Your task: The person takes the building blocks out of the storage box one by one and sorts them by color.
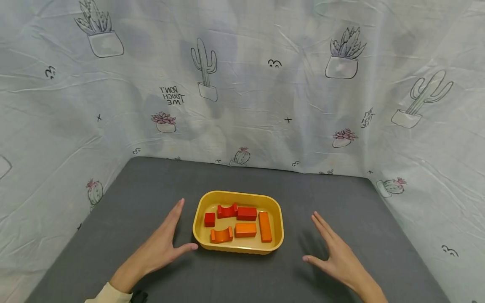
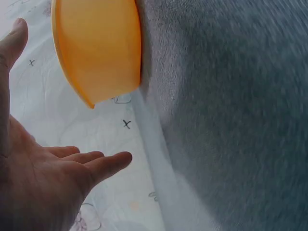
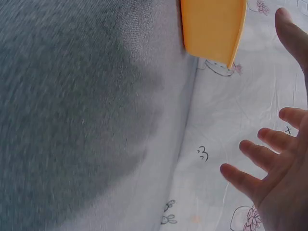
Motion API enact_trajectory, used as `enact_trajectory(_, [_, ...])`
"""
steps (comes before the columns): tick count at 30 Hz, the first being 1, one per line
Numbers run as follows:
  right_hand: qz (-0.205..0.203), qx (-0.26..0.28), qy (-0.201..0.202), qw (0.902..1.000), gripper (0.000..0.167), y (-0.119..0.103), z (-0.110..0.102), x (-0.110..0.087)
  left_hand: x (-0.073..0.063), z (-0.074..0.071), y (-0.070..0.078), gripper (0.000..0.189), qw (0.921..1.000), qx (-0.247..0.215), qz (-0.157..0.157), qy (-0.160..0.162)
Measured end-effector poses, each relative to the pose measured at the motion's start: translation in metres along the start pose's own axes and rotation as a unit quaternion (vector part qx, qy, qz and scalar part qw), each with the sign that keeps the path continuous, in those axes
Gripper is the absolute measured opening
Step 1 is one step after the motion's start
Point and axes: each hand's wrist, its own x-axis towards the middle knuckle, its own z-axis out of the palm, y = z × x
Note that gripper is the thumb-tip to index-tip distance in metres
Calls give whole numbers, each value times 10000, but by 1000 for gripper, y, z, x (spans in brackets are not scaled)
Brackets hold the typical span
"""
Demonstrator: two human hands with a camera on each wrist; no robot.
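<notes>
A yellow tray (image 1: 238, 248) with rounded corners sits on the grey table. Inside it lie a small red cube (image 1: 210, 219), a red arch block (image 1: 227, 211), a red rectangular block (image 1: 246, 213), an orange arch block (image 1: 221, 235), an orange rectangular block (image 1: 245, 230) and a longer orange block (image 1: 265, 227). My left hand (image 1: 161, 248) hovers just left of the tray, thumb and fingers spread, holding nothing. On the other side, farther off, my right hand (image 1: 339, 259) is likewise spread with nothing in it. Both wrist views show the tray's outer wall (image 2: 98, 48) apart from the fingers.
A grey cloth-covered table (image 1: 303, 198) extends around the tray. White sheeting (image 1: 246, 84) printed with cactus drawings hangs behind it and along both sides. A dark band (image 1: 139, 296) shows at the left wrist beside a cream sleeve (image 1: 110, 294).
</notes>
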Motion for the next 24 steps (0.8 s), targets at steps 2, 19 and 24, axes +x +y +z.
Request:
enact_trajectory(2, [-11, 32, 59, 10000, 109, -2, 1, 1, 2, 2, 1, 121, 9999, -117, -72, -26])
enact_trajectory(19, [-224, 737, -151, 9969, 102, -24, 7, 19, 16, 25, 0, 130, 9814, -1914, 48, -119])
enact_trajectory(24, [-361, 1067, -206, 9934, 100, -30, 11, 22, 17, 27, 3, 133, 9768, -2137, -4, -106])
